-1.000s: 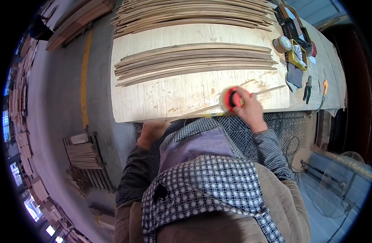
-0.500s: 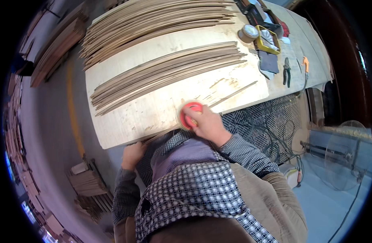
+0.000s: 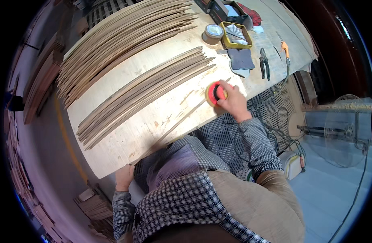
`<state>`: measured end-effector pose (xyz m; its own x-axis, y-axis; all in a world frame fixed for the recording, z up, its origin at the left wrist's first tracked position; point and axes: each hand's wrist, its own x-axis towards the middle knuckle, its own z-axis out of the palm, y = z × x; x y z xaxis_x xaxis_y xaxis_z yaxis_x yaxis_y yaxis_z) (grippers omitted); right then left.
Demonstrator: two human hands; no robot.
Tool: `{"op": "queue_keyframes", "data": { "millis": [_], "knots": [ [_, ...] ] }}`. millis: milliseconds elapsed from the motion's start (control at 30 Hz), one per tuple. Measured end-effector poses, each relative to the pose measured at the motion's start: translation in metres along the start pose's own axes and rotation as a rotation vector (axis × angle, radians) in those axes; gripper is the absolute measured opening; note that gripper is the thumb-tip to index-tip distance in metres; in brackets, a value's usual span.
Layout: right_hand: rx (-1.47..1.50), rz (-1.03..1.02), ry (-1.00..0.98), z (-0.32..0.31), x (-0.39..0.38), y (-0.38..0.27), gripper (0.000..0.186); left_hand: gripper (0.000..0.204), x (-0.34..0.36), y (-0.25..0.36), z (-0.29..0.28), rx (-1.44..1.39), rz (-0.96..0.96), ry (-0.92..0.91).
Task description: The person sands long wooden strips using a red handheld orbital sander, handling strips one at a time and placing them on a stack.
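Note:
A thin wooden strip point(image 3: 178, 123) lies slantwise along the near side of the pale tabletop board point(image 3: 153, 52). My left hand point(image 3: 124, 177) closes on its lower-left end at the board's edge. Near the strip's other end, my right hand point(image 3: 234, 100) grips a round red hand sanding pad point(image 3: 214, 94) with a black band across it. The pad rests over the strip and hides part of it. Farther back lies a small row of similar strips point(image 3: 143, 97), and behind that a bigger pile point(image 3: 125, 42).
At the back right stand a round tub point(image 3: 213, 34) and a yellow tray point(image 3: 237, 35), with a dark cloth pad point(image 3: 240, 59) before them. Black-handled pliers point(image 3: 264, 65) and an orange air gun point(image 3: 284, 49) lie farther right. Hoses and a fan point(image 3: 343, 130) are beyond the table.
My right hand has slid the sanding pad rightward along the strip toward its far end. My left hand stays at the near end. The whole view has turned and shifted.

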<state>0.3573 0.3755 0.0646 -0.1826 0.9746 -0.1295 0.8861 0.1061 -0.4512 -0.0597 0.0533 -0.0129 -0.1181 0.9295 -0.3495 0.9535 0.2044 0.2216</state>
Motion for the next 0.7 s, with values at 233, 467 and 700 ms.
{"op": "queue_keyframes", "data": {
  "millis": [233, 467, 700],
  "knots": [
    [-0.471, -0.668, 0.356, 0.059, 0.03, 0.057, 0.058, 0.03, 0.004, 0.0, -0.002, 0.021, -0.086, -0.122],
    [-0.131, -0.361, -0.074, 0.017, 0.038, 0.038, 0.05, 0.028, 0.005, 0.003, 0.003, -0.005, -0.017, -0.03],
    [-0.222, -0.538, 0.116, 0.035, 0.035, 0.051, 0.036, 0.029, 0.002, 0.008, 0.001, -0.012, 0.012, 0.022]
  ]
}}
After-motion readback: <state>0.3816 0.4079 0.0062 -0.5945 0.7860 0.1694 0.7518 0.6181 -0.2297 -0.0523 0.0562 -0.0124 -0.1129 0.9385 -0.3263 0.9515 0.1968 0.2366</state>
